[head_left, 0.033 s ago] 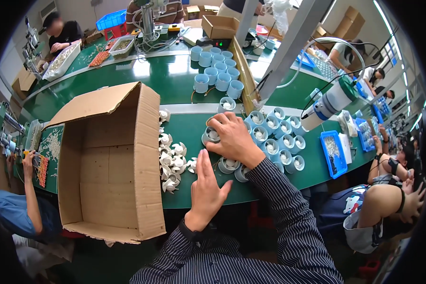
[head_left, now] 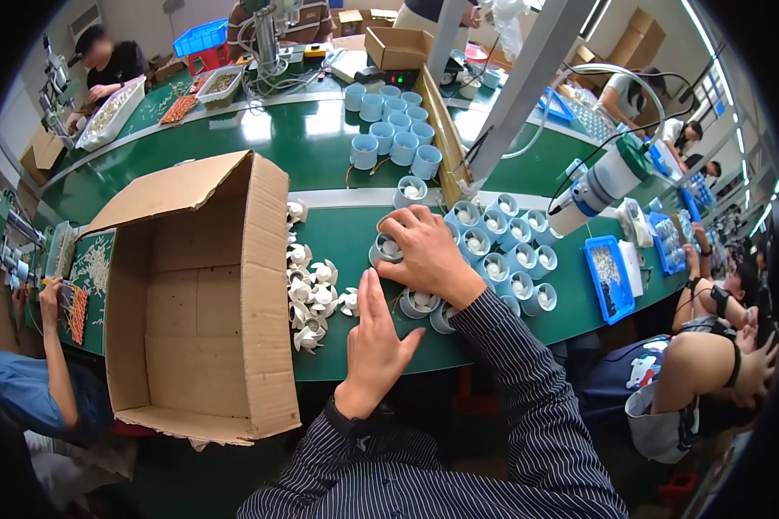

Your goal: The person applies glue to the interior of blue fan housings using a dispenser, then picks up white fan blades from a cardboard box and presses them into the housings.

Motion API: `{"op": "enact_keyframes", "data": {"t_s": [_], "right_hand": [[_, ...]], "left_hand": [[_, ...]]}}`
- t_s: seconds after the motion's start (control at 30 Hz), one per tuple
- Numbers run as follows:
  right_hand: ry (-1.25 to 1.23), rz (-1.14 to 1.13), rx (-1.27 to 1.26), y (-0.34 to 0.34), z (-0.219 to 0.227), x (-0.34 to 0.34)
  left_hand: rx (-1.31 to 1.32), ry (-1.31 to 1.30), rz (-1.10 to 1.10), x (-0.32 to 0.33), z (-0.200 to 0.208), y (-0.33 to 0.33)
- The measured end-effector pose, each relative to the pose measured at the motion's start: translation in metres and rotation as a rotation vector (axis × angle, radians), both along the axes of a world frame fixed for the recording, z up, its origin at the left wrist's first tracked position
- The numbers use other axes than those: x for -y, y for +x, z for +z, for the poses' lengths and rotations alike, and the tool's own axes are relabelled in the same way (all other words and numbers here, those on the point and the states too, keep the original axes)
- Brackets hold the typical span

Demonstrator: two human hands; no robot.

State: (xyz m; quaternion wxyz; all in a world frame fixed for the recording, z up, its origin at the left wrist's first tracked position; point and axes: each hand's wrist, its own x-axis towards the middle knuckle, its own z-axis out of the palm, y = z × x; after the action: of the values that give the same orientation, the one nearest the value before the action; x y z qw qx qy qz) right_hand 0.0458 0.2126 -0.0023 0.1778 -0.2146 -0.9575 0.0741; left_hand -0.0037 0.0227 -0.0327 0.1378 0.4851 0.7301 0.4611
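My right hand (head_left: 431,258) curls its fingers and thumb around a light-blue cylindrical housing (head_left: 377,256) with a white fan wheel inside. Just below it, my left hand (head_left: 377,348) is open, fingers stretched forward and thumb apart. Its fingertips come close to the held housing; whether they touch it I cannot tell. Beside the left fingers lies a loose white fan wheel (head_left: 349,301), near a heap of more white fan wheels (head_left: 313,298). Several blue housings with white wheels inside (head_left: 496,267) stand packed together right of my right hand, some partly hidden by it.
An open cardboard box (head_left: 273,303) stands on the green table at left. More blue housings (head_left: 404,149) are grouped at the back beside a yellowish rail (head_left: 443,130). A blue tray (head_left: 610,278) of small parts and a white cylindrical device (head_left: 599,190) are at right. Other people work around.
The whole view has shifted very slightly. Both hands and the housing keep the same places relative to each other.
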Motion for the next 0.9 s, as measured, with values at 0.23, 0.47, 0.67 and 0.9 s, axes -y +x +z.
{"op": "enact_keyframes", "data": {"t_s": [0.23,0.47,0.67,0.9], "right_hand": [[-0.024,0.171,0.011,0.045,0.001,-0.004],[-0.171,0.049,-0.270,0.101,0.069,0.033],[-0.269,-0.530,-0.384,0.198,0.072,0.110],[-0.402,-0.883,-0.307,0.199,-0.010,0.146]], "left_hand": [[-0.031,-0.073,-0.203,-0.024,0.004,-0.014],[-0.167,-0.051,-0.270,-0.036,-0.001,-0.012],[-0.241,-0.076,-0.347,-0.046,0.014,-0.025],[-0.207,-0.131,-0.395,-0.061,0.017,-0.013]]}}
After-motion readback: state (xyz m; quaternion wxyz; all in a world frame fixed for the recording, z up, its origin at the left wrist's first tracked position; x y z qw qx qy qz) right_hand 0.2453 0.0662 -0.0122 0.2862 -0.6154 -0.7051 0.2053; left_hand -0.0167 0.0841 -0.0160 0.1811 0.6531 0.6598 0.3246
